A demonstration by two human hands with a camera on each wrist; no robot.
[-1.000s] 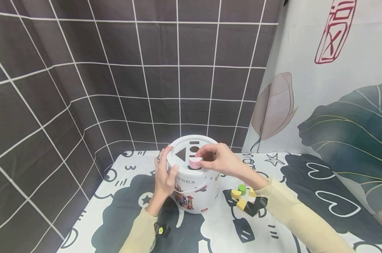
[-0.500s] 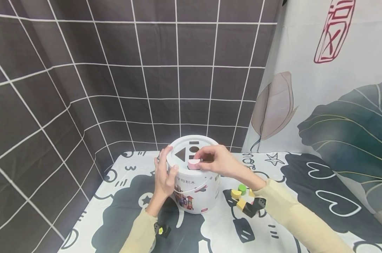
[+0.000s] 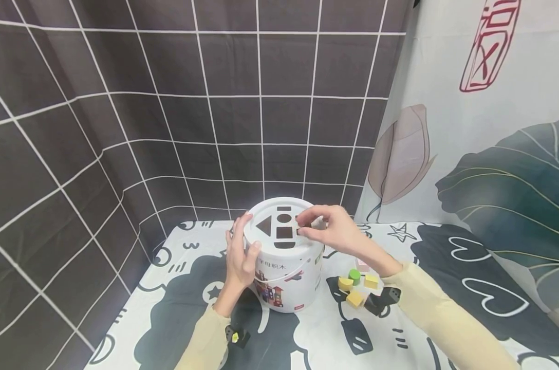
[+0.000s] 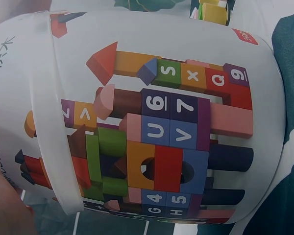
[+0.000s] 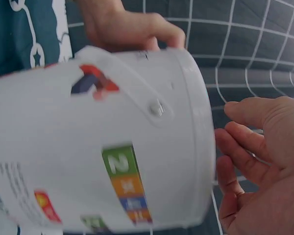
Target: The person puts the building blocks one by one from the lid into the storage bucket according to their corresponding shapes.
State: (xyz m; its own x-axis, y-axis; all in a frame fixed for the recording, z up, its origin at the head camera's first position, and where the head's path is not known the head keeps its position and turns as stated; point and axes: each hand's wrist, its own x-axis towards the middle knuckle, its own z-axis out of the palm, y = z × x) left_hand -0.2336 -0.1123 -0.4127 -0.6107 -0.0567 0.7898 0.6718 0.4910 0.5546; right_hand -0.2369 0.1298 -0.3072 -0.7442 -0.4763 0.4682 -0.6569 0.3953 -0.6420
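Note:
A white bucket (image 3: 284,275) with a lid (image 3: 266,244) stands on the patterned cloth. Shaped holes pierce the lid: a triangle, a circle, a square and slots. My left hand (image 3: 240,252) rests against the bucket's left side, its fingers straight along the lid rim and its thumb at the front. Above the lid's right part is my right hand (image 3: 332,228), its fingers loosely bent with nothing between them. In the right wrist view those fingers (image 5: 242,147) are just beyond the lid edge. The pink half-round block is out of sight.
Right of the bucket lie several loose blocks: a green cylinder (image 3: 354,276), yellow pieces (image 3: 355,298) and a pink block (image 3: 362,265) partly behind the right forearm. A dark grid-patterned curtain (image 3: 233,123) hangs behind; a pale printed curtain (image 3: 446,61) hangs at right.
The pink half-round block went down at the lid's front slot and out of sight. My right hand let go and moved right, away from the slot. My left hand stayed put.

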